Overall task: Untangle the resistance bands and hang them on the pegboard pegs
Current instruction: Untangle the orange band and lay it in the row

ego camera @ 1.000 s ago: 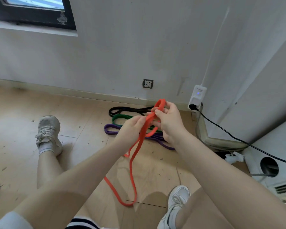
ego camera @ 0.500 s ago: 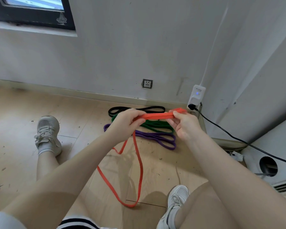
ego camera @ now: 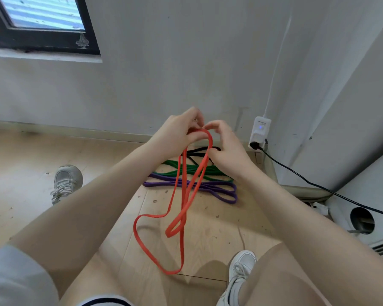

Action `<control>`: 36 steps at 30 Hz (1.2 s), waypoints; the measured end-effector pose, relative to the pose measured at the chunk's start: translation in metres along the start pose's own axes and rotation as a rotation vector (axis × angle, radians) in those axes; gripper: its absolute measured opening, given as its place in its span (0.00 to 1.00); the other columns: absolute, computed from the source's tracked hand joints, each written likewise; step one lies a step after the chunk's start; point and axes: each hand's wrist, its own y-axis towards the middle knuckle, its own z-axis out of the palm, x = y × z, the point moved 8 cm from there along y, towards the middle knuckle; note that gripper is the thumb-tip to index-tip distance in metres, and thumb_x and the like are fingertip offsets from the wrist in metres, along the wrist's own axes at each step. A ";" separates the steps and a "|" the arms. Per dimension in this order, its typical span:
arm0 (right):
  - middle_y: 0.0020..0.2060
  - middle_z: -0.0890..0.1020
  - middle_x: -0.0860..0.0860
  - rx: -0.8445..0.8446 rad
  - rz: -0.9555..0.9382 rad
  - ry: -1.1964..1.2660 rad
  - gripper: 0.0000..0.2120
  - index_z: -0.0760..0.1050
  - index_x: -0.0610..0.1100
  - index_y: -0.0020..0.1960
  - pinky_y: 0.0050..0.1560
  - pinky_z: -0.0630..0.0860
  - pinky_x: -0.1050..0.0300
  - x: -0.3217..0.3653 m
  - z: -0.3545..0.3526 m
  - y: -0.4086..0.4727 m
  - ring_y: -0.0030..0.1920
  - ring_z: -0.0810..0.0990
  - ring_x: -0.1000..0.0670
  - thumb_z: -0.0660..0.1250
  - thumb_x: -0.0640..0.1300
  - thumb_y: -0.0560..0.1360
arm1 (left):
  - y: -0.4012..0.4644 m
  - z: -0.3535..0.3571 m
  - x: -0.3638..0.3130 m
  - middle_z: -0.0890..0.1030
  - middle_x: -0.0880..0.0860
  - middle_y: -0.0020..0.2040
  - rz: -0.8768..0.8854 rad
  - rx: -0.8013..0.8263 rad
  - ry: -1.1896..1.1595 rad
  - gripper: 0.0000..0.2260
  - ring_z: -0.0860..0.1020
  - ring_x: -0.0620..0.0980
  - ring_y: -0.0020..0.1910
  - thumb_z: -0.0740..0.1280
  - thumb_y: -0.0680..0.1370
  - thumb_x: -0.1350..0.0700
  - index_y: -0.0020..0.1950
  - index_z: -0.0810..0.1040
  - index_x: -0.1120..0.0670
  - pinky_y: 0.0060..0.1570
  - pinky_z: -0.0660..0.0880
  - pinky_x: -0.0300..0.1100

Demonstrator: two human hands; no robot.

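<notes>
Both hands (ego camera: 199, 140) pinch the limp red band (ego camera: 181, 208) at twelve o'clock, fingers closed on its stretchy, light top loop.

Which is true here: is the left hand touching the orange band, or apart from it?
Touching. The head view shows the left hand gripping the top of the orange band, whose loops hang from it.

black band (ego camera: 198, 151) partly behind the right hand (ego camera: 227, 151), window (ego camera: 40, 23) cut off top-left, black cable (ego camera: 318, 186) leaving frame right
</notes>
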 end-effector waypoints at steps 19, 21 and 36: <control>0.41 0.81 0.52 -0.181 0.066 0.559 0.09 0.72 0.48 0.46 0.51 0.76 0.55 -0.013 -0.020 0.026 0.44 0.82 0.53 0.60 0.34 0.78 | -0.074 0.053 0.093 0.81 0.52 0.41 -0.480 0.111 -0.619 0.07 0.82 0.49 0.40 0.68 0.74 0.61 0.49 0.74 0.54 0.46 0.78 0.42; 0.41 0.80 0.52 -0.237 0.105 0.635 0.10 0.72 0.48 0.45 0.50 0.76 0.56 -0.028 -0.032 0.027 0.44 0.81 0.53 0.59 0.34 0.78 | -0.076 0.047 0.101 0.81 0.52 0.40 -0.502 0.046 -0.631 0.07 0.81 0.48 0.37 0.68 0.74 0.63 0.48 0.73 0.55 0.42 0.78 0.39; 0.46 0.80 0.50 0.193 0.246 0.163 0.17 0.73 0.45 0.54 0.54 0.77 0.57 -0.070 -0.005 0.001 0.52 0.79 0.50 0.59 0.27 0.73 | -0.011 -0.013 0.016 0.81 0.45 0.40 -0.108 -0.116 -0.309 0.05 0.79 0.35 0.39 0.70 0.73 0.62 0.47 0.78 0.54 0.45 0.76 0.29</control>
